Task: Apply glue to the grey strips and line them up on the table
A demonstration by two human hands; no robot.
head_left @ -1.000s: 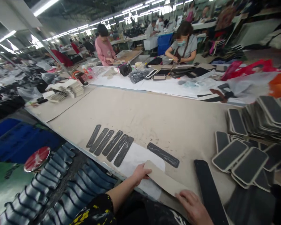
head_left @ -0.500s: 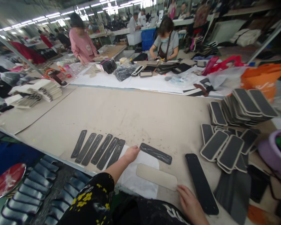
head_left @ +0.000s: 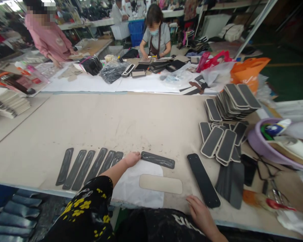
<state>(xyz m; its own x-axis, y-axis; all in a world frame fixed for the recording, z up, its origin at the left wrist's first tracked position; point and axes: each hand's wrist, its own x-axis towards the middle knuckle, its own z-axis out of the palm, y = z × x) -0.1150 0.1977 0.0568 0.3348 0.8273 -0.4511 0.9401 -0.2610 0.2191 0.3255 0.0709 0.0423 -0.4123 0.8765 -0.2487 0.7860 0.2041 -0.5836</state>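
The fingers of my left hand [head_left: 132,159] are closed at the left end of a glossy dark grey strip [head_left: 158,160], which lies flat on the table. Below it, a cream strip with rounded ends [head_left: 161,184] rests partly on a white sheet [head_left: 131,183]. My right hand [head_left: 199,211] is just off the right end of the cream strip, fingers stretched out and nothing seen in them. To the right of both strips lies a long black panel [head_left: 203,180]. More glossy grey strips [head_left: 65,166] form a slanted row left of my left arm, which partly covers them.
Cream-edged grey pieces [head_left: 226,146] are piled at the right, with a taller stack [head_left: 232,101] behind. A purple basin [head_left: 257,141] and a brush [head_left: 252,198] are at far right. Two people work across the table. White folded pieces [head_left: 8,102] lie at the left.
The view has shifted, showing more of the table's right side. My right hand has come away from the end of the cream strip. My left hand stays at the grey strip's end.
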